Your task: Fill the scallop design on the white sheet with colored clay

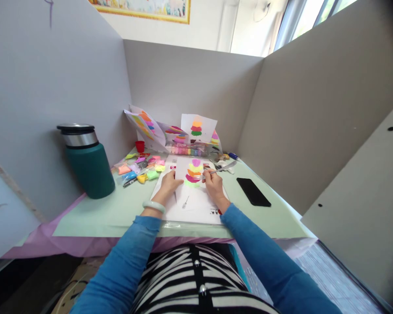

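My right hand (213, 185) is closed round a metal fork (227, 166), its tines over the magenta layer of a coloured stack (194, 172) on a white sheet of paper (196, 201). That stack has pink-purple, yellow, orange, magenta and pale green patches, like soft clay pressed flat. At the sheet's left edge, my left hand (170, 184) grips the paper, thumb on top; the fingers underneath are partly hidden. A small dark mark shaped like a tool is printed lower on the sheet. Beneath it lies a larger white printed board or paper (170, 216).
Several bags of coloured clay (140, 168) and a pen (130, 182) lie left, near a green bottle (89, 163). A red cup (139, 146) and decorated sheets (199, 127) stand behind. At right is a black phone (253, 192). Grey partitions (193, 78) enclose the table.
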`<state>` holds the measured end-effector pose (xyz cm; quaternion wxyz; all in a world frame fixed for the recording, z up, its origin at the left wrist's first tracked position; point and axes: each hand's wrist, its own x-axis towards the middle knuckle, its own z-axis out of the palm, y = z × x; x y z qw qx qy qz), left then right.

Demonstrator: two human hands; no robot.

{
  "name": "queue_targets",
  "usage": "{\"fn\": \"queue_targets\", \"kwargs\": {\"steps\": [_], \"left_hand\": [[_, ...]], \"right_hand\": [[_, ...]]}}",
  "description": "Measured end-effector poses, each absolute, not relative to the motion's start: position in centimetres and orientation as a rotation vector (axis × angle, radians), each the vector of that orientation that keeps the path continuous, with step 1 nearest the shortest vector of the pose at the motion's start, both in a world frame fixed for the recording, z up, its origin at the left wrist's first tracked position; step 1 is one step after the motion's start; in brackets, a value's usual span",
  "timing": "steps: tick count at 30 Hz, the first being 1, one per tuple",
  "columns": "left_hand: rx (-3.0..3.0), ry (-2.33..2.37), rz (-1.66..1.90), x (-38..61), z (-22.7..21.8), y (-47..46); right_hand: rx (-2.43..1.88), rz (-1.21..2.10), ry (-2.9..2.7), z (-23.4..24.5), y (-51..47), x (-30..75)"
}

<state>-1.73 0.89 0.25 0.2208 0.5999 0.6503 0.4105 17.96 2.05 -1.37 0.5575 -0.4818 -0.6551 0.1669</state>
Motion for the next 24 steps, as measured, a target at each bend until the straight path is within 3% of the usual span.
{"fn": "queue_targets", "kwargs": {"steps": [7, 13, 20, 24], "left_hand": [[1.737, 1.955, 1.05, -1.9, 0.3, 0.9], [1.559, 1.869, 1.258, -1.8, -0.3, 1.6], [1.439, 1.754, 1.322, -1.5, -0.6, 1.9], [1.481, 1.816, 1.275, -1.6, -0.5, 1.8]], "right_hand": [[-1.107, 0.418, -1.672, -2.0, 2.4, 17.5], [-1.092, 0.432, -1.65, -1.8, 2.2, 17.6], [-0.927, 0.682, -1.733, -1.2, 1.0, 16.8], [-0.996, 0.568, -1.72, -1.3, 1.3, 16.8]]}}
